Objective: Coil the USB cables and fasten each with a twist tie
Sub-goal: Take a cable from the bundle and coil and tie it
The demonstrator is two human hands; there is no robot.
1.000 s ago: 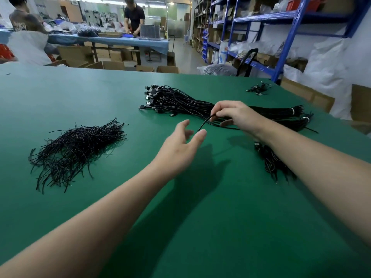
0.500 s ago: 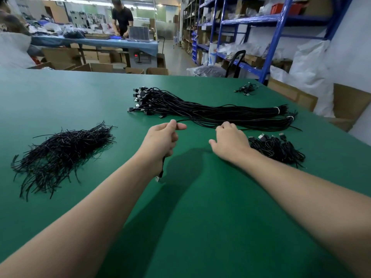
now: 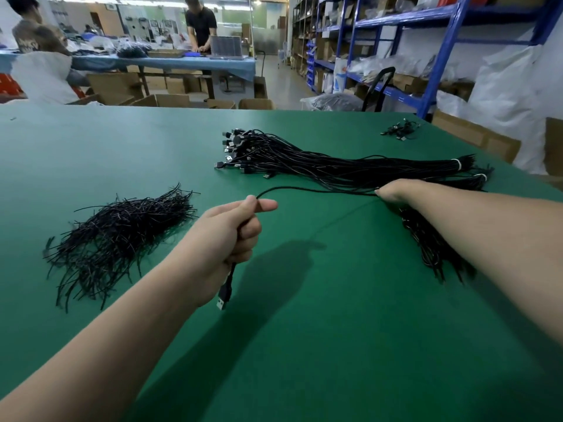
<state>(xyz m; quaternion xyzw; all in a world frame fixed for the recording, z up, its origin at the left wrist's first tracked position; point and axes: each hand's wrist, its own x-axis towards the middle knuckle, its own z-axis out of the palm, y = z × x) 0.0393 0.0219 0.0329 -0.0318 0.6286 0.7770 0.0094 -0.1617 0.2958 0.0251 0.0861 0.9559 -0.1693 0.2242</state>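
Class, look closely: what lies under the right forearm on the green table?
A dark heap of cables shows beneath the forearm on the table; the forearm hides the rest.

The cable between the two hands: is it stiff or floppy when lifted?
Probably floppy: the cable curves loosely between the left hand and right hand. Likely light, since a pinch holds it. Its plug dangles, so it may swing.
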